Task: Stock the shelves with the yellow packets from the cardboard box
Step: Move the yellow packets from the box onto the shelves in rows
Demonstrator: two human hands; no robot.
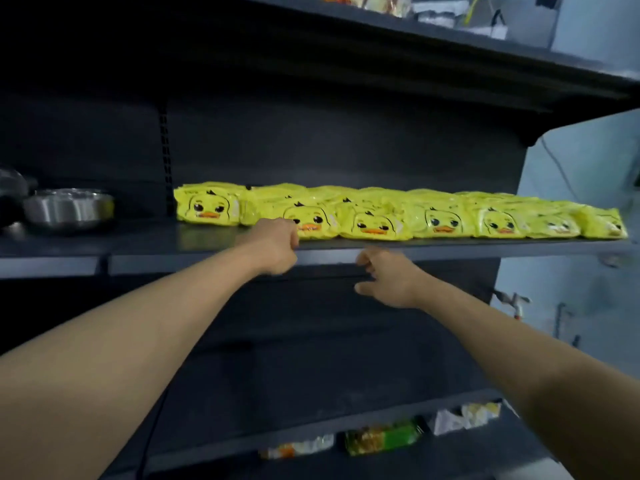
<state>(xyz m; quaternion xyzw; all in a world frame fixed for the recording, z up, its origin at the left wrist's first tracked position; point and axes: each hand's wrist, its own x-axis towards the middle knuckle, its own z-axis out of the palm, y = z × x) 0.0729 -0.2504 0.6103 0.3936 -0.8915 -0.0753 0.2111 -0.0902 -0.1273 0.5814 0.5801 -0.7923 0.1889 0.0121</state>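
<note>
1. Yellow plastic packets printed with a cartoon duck face [374, 223] lie in a row along the dark metal middle shelf [207, 237]. The row's long axis runs left to right, from just right of the slotted upright to the shelf's right end. The packets overlap in places, and more seem to lie behind the front ones.
2. Stainless-steel bowls [67, 207], far left on the neighbouring shelf section, stand well apart from the row.
3. Left hand [275, 245], fingers curled into a loose fist at the shelf's front edge. Its knuckles are at the front of the third duck-face packet [311, 223] from the left; whether they touch or pinch it cannot be told. The row lies directly beyond and to the right of this hand, which is the nearer of the two.
4. Right hand [388, 278], just below the shelf's front lip, fingers loosely bent and spread, holding nothing. The packets lie above and beyond it.
5. Lower shelf, bottom right: a green wrapped packet [382, 438] among pale packets.
6. The cardboard box is out of view. Judged from the full row, stocking appears well advanced; any coming move likely turns on the left hand squaring up the packet before it.
</note>
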